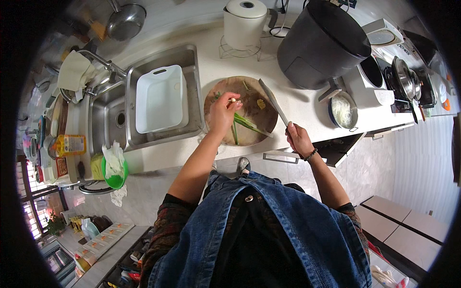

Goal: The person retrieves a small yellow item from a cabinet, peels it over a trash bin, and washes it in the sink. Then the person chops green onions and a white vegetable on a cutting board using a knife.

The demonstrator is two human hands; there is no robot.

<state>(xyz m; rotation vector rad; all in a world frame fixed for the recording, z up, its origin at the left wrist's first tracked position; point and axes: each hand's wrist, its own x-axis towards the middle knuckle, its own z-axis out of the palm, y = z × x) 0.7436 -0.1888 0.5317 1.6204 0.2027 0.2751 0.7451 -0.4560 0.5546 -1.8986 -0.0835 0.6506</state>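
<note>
A round wooden cutting board (223, 84) lies on the counter before me. Over its left part, my left hand (224, 113) pinches a small pale piece, perhaps a garlic clove (233, 100), between thumb and fingers. Beneath and beside that hand, green onion stalks (248, 123) rest on the board. A flattened yellowish piece, perhaps ginger (260, 104), lies on the right half. My right hand (299, 138) grips a kitchen knife (274, 102) by its handle at the board's right edge, the blade pointing away from me. The knife's handle is mostly hidden in my fingers.
Left of the board is a double steel sink (199, 108) holding a white plastic basin (158, 99). Behind stand a white electric kettle (243, 27) on a wire rack and a large dark appliance (317, 46). A pot of pale noodle-like strands (342, 109) sits at right, near an open drawer (344, 151).
</note>
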